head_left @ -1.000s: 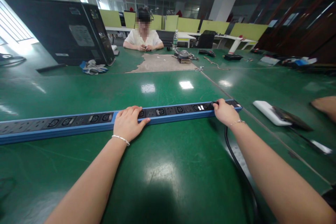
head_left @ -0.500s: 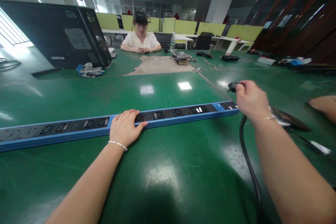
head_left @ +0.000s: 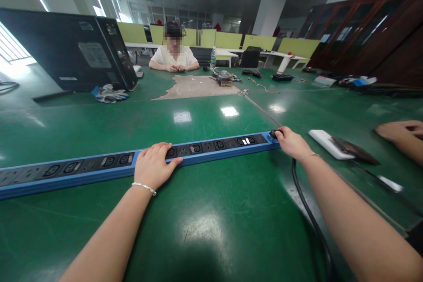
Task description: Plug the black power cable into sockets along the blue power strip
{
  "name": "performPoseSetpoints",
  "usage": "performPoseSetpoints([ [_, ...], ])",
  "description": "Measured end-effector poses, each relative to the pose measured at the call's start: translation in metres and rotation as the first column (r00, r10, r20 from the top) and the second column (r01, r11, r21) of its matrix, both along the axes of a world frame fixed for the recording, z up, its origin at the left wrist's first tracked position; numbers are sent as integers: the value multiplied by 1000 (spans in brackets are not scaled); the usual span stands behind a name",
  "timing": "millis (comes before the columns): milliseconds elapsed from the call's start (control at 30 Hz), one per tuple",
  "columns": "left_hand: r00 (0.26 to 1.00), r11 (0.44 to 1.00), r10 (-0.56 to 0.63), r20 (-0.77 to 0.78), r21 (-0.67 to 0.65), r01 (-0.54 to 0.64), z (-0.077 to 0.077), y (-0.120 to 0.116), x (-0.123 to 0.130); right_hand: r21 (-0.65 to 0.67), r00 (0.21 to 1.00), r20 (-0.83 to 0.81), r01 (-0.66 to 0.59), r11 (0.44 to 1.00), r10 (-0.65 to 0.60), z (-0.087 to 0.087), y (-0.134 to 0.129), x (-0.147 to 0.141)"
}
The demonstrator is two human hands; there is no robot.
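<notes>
A long blue power strip [head_left: 211, 155] with black sockets lies across the green table. My left hand [head_left: 153, 163] grips it near the middle, fingers over the top and thumb along the near side. At the strip's right end, my right hand [head_left: 292, 141] is closed on a black power plug [head_left: 273, 134]. The plug is at the strip's top face; whether its pins are in a socket is hidden. From the plug a thick black cable [head_left: 309, 209] hangs down toward the bottom edge of the view.
Right of my right hand lie a white box [head_left: 325, 143] and a dark flat device [head_left: 357, 150], near another person's hand [head_left: 398, 130]. A black computer case [head_left: 72, 53] and gloves [head_left: 109, 94] stand at left. A person [head_left: 174, 55] sits across the table.
My right hand has brought the plug down and left onto the right end of the power strip. My left hand keeps its place on the strip. The view has shifted slightly.
</notes>
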State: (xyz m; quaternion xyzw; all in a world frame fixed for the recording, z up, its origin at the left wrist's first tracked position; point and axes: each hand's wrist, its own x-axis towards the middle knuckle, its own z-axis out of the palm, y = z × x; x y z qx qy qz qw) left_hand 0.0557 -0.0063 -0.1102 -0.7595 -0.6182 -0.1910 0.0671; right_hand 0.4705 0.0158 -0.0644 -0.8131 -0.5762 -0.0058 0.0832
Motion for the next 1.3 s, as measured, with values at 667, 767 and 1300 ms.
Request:
performPoseSetpoints([
  [667, 1000, 999, -12, -17, 31, 13, -2, -2, 0, -97, 998, 68, 0, 995, 6, -13, 6, -12],
  [767, 1000, 999, -10, -11, 33, 10, -3, -3, 0, -81, 998, 60, 15, 997, -10, -9, 6, -12],
  [1300, 1000, 999, -22, 22, 29, 21, -2, -1, 0, -44, 997, -37, -65, 997, 64, 9, -2, -30],
])
